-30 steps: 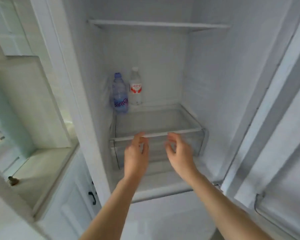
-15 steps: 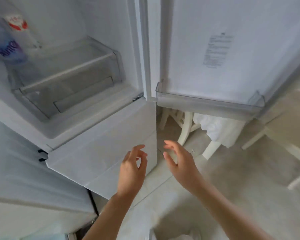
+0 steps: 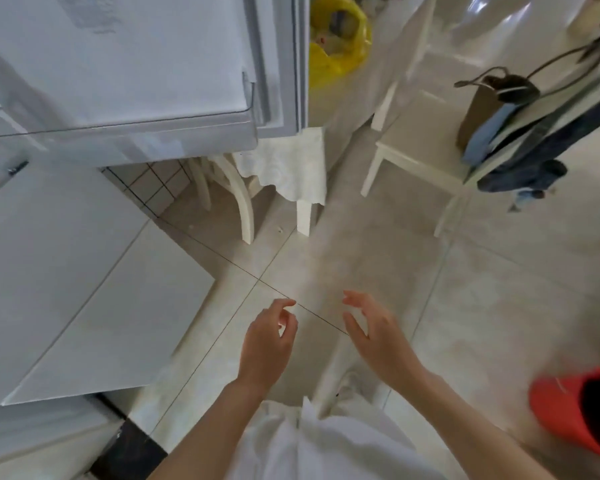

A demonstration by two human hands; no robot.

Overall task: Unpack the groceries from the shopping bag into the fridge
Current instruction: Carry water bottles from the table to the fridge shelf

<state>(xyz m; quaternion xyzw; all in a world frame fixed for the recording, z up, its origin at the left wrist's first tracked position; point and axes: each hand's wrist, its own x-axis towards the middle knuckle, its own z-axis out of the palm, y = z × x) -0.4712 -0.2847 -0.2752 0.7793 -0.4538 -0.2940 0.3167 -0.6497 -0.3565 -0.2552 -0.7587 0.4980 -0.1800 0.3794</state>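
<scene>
I look down at the tiled floor beside the fridge. The open fridge door [image 3: 136, 57] fills the upper left, with a clear door bin [image 3: 125, 140] along its lower edge. My left hand [image 3: 269, 344] and my right hand [image 3: 378, 332] hang side by side over the floor, fingers loosely curled, holding nothing. A red bag-like object [image 3: 575, 410] sits at the lower right edge, blurred. The fridge's inside and the bottles are out of view.
The white lower fridge front [image 3: 66, 289] stands at left. White chair legs [image 3: 246, 209] and a cloth [image 3: 291, 168] lie ahead, a yellow plastic bag [image 3: 336, 39] behind them. A chair with clothes and a brown paper bag [image 3: 482, 112] is at right.
My view has swung right and down, from the fridge shelves and drawer to the floor. Both hands have drawn back from the drawer and stay empty. The red object has come into view.
</scene>
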